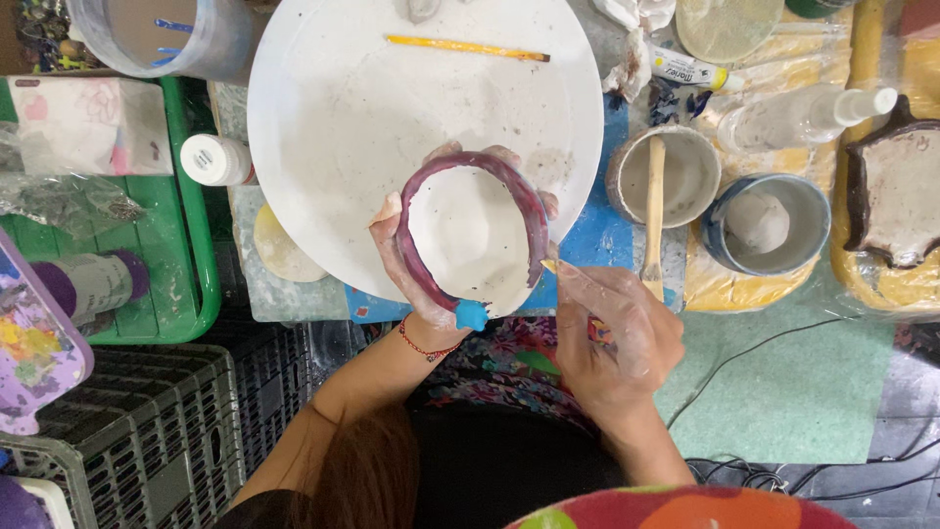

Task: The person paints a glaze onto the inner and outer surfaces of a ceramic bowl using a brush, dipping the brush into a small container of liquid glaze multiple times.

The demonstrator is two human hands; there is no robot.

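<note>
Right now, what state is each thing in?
Clay bowl: held up, rim painted purple, inside unpainted.
Left hand: grip cupping the bowl.
Right hand: grip shut on a tool, tip at the rim.
Yellow pencil: lying flat on round board.
Cup: upright, stick inside.

Both forearms are bare, with no sleeves showing. The left hand [416,279], at nine o'clock of the right hand [617,338], wears a thin red beaded bracelet [423,345] at the wrist. Both hands are smeared with pale clay residue. Dark clothing with a multicoloured floral pattern covers the lap.
</note>
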